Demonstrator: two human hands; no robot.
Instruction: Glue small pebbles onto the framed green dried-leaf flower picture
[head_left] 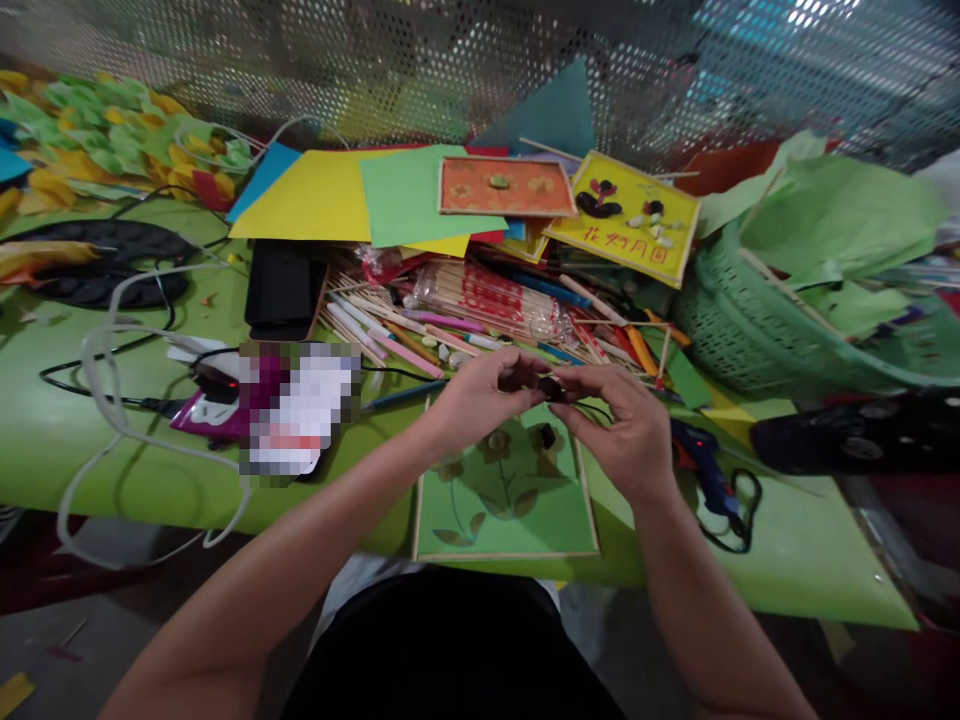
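Nearest the person, directly beneath the hands, lies a green framed panel (pixel 506 505) flat on the bench (pixel 90 440), its wooden border intact. It carries a stem drawing, a few leaf shapes and one small dark piece set just below the right hand.

The left hand (pixel 480 400) and right hand (pixel 626 430) meet above the panel's far edge, fingertips together. Both are closed in a pinch on a small dark piece (pixel 551 388), held between thumbs and forefingers; most of it is hidden by the fingers, so its exact form cannot be told. Judgement: the piece is light and rigid, small enough to slip or drop easily, and best held by its edges between fingertips, as now.

Just right of the right hand rests a blue glue gun (pixel 705 470) with its black lead looped beside it. To the left of the left hand sit a blurred packet and a run of white and black cables (pixel 112 400).

Beyond the hands is a dense heap of sticks and pens (pixel 450 320), including a clear bag of skewers. Further right of the hands stands a green basket (pixel 720 330) filled with green paper. Farthest from the hands are loose coloured sheets, an orange framed panel (pixel 506 187) and a yellow framed panel (pixel 626 225) bearing dark and pale pieces, backed by perforated metal mesh.
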